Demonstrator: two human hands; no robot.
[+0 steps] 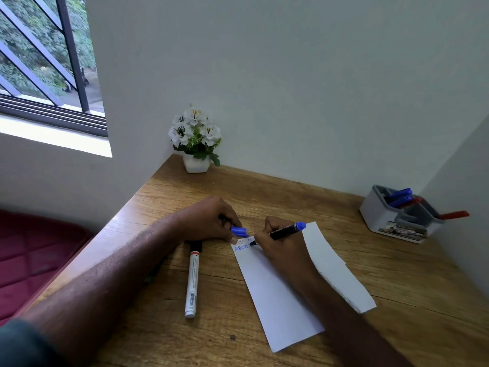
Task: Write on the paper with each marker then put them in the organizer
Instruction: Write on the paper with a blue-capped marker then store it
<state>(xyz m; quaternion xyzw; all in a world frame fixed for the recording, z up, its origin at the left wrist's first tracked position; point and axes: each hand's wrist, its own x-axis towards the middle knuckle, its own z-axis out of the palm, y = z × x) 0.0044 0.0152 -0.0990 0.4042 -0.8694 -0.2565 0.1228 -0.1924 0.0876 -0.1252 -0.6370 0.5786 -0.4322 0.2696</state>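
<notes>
Blue marker (287, 230) gripped by right hand (280, 247), tip on paper (277, 295) | left hand (211, 221) pinches cap (239, 230)

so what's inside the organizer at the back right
The organizer holds two blue-capped markers and a red-tipped one beside them; another red marker leans out right. Their lower ends are hidden by the walls.

Soft daylight enters from the barred window (45, 62) at upper left; its sill glares white. Wide-angle bending curves the edges, and the grey plastic organizer (397, 215) looks slightly blurred.
</notes>
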